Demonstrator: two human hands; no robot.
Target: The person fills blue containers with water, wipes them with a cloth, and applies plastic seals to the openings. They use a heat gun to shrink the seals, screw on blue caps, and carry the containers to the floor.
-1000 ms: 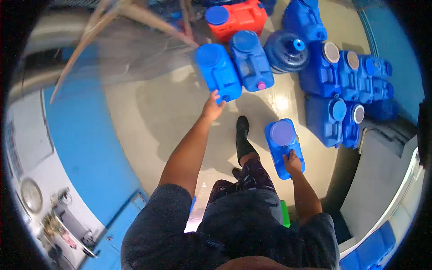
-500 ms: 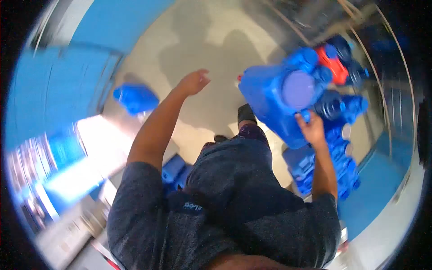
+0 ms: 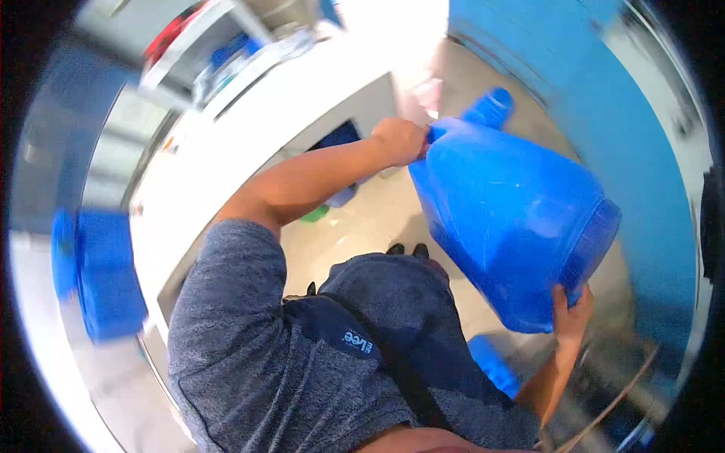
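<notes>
A large blue plastic jerrycan (image 3: 513,204) is tilted in front of my body, held up between my two hands. My left hand (image 3: 400,141) is closed around a grip at its upper left corner; the fingers are partly hidden. Low on the jerrycan's right end, my right hand (image 3: 572,313) has its thumb and fingers clamped at the edge near a wide round rim. Beyond the jerrycan, a smaller blue jug (image 3: 491,108) shows on the floor.
A long white counter (image 3: 249,121) runs along my left. A blue container (image 3: 112,272) is at the far left. Blue wall panels (image 3: 642,151) rise on the right. Another blue item (image 3: 495,366) lies low by my right arm, near blurred dark shelving (image 3: 619,370).
My view has swung left, toward the white counter. The jerrycan has come away from the cluster of blue containers. My left hand, free before, now grips it too.
</notes>
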